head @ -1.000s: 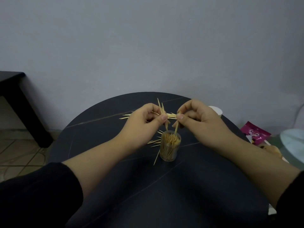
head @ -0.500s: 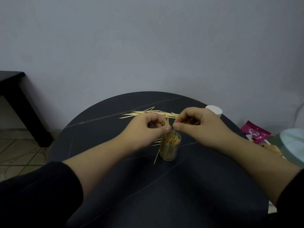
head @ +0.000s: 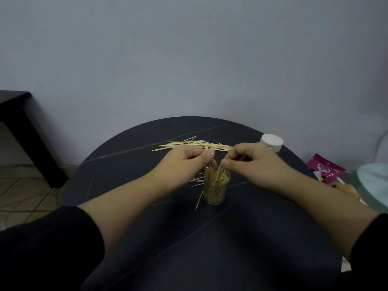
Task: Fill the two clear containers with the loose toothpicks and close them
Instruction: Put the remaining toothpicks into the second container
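Many loose toothpicks (head: 195, 144) are lying on the counter (head: 168, 227) behind the hands. Left hand (head: 184, 164) and right hand (head: 252, 162), fingers curled, are pinching a few just above the container (head: 216, 190).

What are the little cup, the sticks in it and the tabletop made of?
Cup: clear plastic or glass, since the sticks show through its wall. Sticks: pale wood or bamboo, thin and pointed. Tabletop: dark, matte, stone-look with thin pale veins; could be laminate.
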